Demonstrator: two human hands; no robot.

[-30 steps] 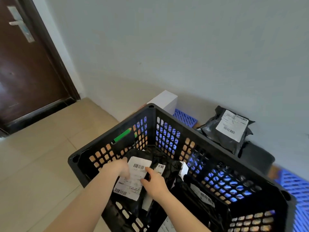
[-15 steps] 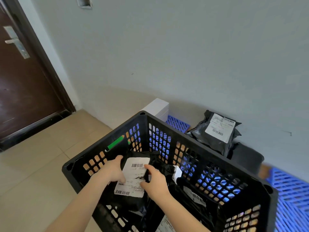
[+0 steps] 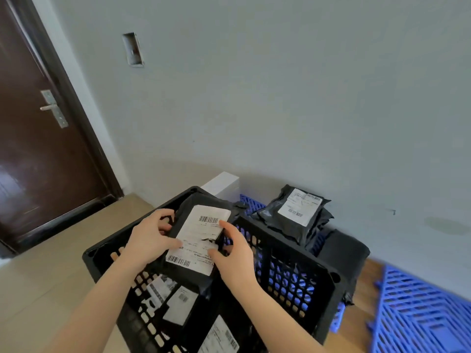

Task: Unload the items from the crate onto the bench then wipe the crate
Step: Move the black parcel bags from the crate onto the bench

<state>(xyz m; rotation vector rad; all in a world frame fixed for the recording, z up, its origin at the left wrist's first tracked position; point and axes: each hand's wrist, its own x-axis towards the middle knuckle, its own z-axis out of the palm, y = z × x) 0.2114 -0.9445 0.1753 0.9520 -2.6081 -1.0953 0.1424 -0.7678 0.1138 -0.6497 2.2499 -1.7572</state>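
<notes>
Parcel (image 3: pixel 204 225) held between left hand (image 3: pixel 150 238) and right hand (image 3: pixel 237 253), above crate (image 3: pixel 328 281).

Wooden bench (image 3: pixel 362 301) under blue mats (image 3: pixel 420 314)

Crate (image 3: pixel 293 244) black, its walls a grid of small holes showing blue and tan through them; parcel (image 3: pixel 204 200) black, its label (image 3: pixel 204 233) white with black barcodes and print; far parcel (image 3: pixel 280 225) black too, with its own white barcoded label (image 3: pixel 299 207); mats (image 3: pixel 420 319) bright blue lattice; box (image 3: pixel 221 183) white; worktop (image 3: pixel 362 296) wood-brown; door (image 3: pixel 33 161) dark glossy brown; wall (image 3: pixel 280 98) pale grey-blue; floor (image 3: pixel 51 263) beige tile.
</notes>
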